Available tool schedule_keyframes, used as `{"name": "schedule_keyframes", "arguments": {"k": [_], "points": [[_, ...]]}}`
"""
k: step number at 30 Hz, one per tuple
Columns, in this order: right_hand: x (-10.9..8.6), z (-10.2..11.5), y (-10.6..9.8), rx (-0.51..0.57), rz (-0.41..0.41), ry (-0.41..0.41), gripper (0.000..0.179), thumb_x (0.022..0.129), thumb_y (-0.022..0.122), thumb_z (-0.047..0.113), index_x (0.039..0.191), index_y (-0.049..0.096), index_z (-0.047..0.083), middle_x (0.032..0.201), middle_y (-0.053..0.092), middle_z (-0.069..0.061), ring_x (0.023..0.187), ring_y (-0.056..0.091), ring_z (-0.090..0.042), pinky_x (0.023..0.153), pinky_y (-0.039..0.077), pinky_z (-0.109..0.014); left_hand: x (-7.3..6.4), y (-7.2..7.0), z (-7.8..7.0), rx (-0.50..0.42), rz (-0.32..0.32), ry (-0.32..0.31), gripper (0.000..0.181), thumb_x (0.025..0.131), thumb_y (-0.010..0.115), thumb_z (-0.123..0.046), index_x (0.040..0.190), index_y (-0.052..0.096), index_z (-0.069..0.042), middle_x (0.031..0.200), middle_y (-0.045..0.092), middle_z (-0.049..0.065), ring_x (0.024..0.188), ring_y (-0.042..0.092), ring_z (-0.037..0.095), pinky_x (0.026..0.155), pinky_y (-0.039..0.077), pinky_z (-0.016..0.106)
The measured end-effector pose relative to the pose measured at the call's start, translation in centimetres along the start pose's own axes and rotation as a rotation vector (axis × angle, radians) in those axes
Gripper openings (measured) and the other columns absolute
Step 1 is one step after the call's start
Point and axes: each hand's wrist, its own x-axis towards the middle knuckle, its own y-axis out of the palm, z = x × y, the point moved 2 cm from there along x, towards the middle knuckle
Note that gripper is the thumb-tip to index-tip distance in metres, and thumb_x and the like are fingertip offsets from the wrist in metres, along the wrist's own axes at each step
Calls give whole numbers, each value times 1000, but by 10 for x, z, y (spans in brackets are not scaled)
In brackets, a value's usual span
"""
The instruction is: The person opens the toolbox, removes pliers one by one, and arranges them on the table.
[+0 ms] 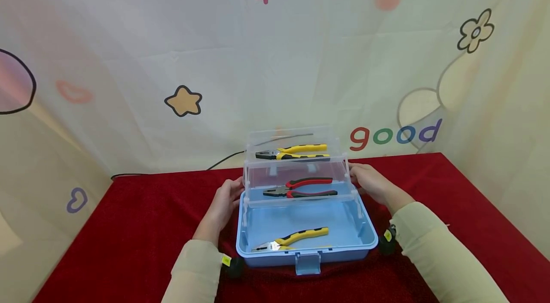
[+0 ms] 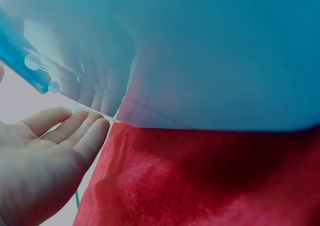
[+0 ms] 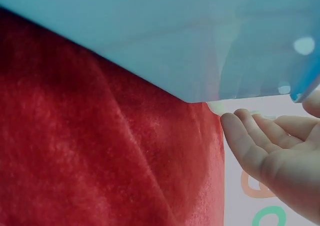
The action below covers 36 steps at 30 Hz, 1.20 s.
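Note:
A light-blue toolbox (image 1: 343, 256) stands on the red cloth, its clear tiers raised at the back. Yellow-and-black pliers (image 1: 303, 148) lie in the top tier, red-and-black pliers (image 1: 310, 181) in the tier below. Another pair of yellow-and-black pliers (image 1: 302, 235) rests on the box floor. My left hand (image 1: 224, 200) is at the box's back left corner, its fingers extended along the wall in the left wrist view. At the opposite corner is my right hand (image 1: 373, 183), fingers loosely extended with tips right by the box's edge in the right wrist view.
The red cloth (image 1: 154, 231) covers the table. Behind it hangs a pale printed curtain (image 1: 292, 78). A thin black cable (image 1: 225, 159) runs along the back edge and behind the box. A blue latch (image 1: 308, 265) hangs open at the box's front.

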Motion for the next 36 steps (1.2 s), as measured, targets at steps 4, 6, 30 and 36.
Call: {"name": "schedule_keyframes", "arguments": {"k": [4, 6, 30, 36], "points": [[0, 0, -1, 6, 10, 14, 54, 98, 36, 23, 150, 26, 12, 142, 44, -19, 121, 52, -35, 93, 51, -46, -2, 0, 1, 6, 13, -5, 60, 92, 39, -31, 148, 31, -12, 155, 28, 6, 140, 29, 34, 115, 26, 49], [0, 0, -1, 8, 15, 20, 53, 99, 36, 24, 150, 26, 12, 142, 44, -19, 121, 52, -35, 93, 51, -44, -3, 0, 1, 8, 19, -7, 61, 92, 40, -31, 149, 29, -13, 156, 27, 6, 141, 28, 33, 116, 25, 49], [-12, 0, -1, -17, -22, 14, 61, 97, 43, 44, 149, 29, 14, 146, 39, -18, 127, 46, -40, 97, 48, -48, -29, 6, -1, -25, 67, 42, 58, 98, 34, -34, 149, 26, -6, 155, 26, 13, 143, 24, 34, 116, 22, 49], [-14, 0, -1, -30, -27, 17, 63, 98, 39, 45, 149, 26, 11, 148, 36, -20, 130, 43, -42, 98, 47, -50, -36, 7, -4, -44, 77, 57, 60, 99, 33, -34, 150, 20, -3, 156, 23, 15, 144, 21, 35, 116, 20, 49]]}}
